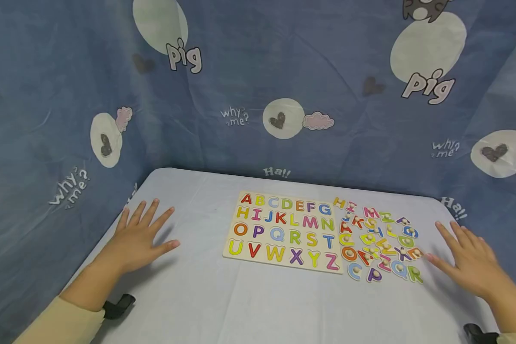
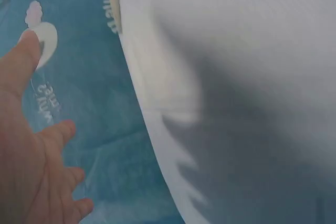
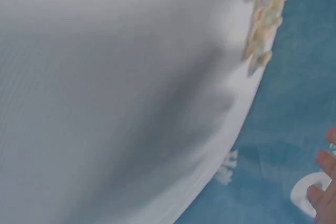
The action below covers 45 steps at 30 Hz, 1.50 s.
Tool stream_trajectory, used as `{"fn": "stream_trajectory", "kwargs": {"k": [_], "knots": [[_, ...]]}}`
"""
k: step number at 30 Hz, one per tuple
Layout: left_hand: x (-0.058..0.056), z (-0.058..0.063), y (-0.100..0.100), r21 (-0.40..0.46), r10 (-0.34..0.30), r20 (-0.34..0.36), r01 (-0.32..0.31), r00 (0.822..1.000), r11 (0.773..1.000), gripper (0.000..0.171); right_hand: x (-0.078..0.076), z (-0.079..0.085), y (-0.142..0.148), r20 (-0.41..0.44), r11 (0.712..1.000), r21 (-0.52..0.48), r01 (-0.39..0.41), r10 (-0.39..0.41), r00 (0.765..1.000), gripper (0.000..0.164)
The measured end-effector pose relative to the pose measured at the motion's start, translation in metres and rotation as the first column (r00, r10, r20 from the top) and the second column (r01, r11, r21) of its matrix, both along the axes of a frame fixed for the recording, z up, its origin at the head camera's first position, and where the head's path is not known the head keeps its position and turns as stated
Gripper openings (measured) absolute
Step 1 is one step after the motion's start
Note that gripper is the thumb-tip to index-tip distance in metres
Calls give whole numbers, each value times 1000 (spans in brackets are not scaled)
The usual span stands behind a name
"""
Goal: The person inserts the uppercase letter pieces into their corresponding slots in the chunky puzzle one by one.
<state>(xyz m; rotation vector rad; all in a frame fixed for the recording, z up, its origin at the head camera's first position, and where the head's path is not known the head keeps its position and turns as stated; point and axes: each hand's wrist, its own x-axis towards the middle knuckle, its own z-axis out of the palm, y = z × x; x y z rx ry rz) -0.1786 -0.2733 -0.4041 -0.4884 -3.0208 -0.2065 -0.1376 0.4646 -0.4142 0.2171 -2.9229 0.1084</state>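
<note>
My left hand [image 1: 135, 241] hovers over the left side of the table, fingers spread and holding nothing; its shadow falls on the white cloth in the left wrist view. On the right, my right hand [image 1: 473, 258] is likewise spread, its thumb tip close beside the loose letters. A wooden alphabet puzzle board [image 1: 230, 253] lies mid-table with printed letters A to Z in four rows. Several loose knobbed letter pieces, among them an orange O [image 1: 349, 253], a purple P [image 1: 374, 275] and a green R [image 1: 414, 274], lie scattered at the board's right, some overlapping.
A white cloth [image 1: 189, 296] covers the table. Blue printed curtain [image 1: 223, 153] hangs behind the table's far edge and along its left side. Black straps [image 1: 119, 306] show at both wrists, below the pale sleeves [image 1: 60, 322].
</note>
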Motion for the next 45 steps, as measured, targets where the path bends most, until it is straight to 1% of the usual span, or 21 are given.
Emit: {"fn": "stream_trajectory", "kwargs": {"k": [4,7,11,14,17,20,25,30,33,37,40,42,45], "knots": [[-1,0,11,11,-20,16,20,1000,1000,89,-6,5,-8,20,998,-58,-30,31,999,91],[-2,1,19,27,-32,30,31,999,999,88,-9,7,-16,45,995,-98,-35,40,998,90],[-4,1,30,48,-44,39,42,998,998,87,-14,10,-31,56,990,-139,-37,46,997,89],[-8,-2,37,51,-52,42,50,998,997,87,-20,13,-43,77,986,-162,-45,58,995,85],[-14,-5,44,47,-63,55,61,996,997,86,-28,15,-57,125,978,-204,-49,76,989,80],[-20,-8,51,61,-83,77,79,994,995,85,-35,17,-69,175,966,-253,-48,94,980,77],[-27,-10,65,107,-114,132,100,985,989,82,-43,19,-85,218,948,-314,-53,127,968,73],[-32,-14,79,138,-144,165,122,976,983,82,-50,21,-97,254,934,-355,-53,150,955,73],[-35,-19,86,140,-161,190,135,969,981,84,-55,22,-104,265,924,-378,-59,169,949,70],[-38,-24,91,131,-171,234,143,957,981,87,-63,20,-113,254,908,-410,-86,205,945,64],[-41,-25,96,126,-170,257,142,951,982,89,-69,19,-121,250,894,-438,-95,222,942,59],[-42,-25,100,129,-172,265,142,949,981,89,-73,20,-127,258,886,-455,-85,222,940,55],[-45,-24,105,127,-171,279,140,945,982,89,-78,19,-133,266,883,-463,-73,217,939,50]]}}
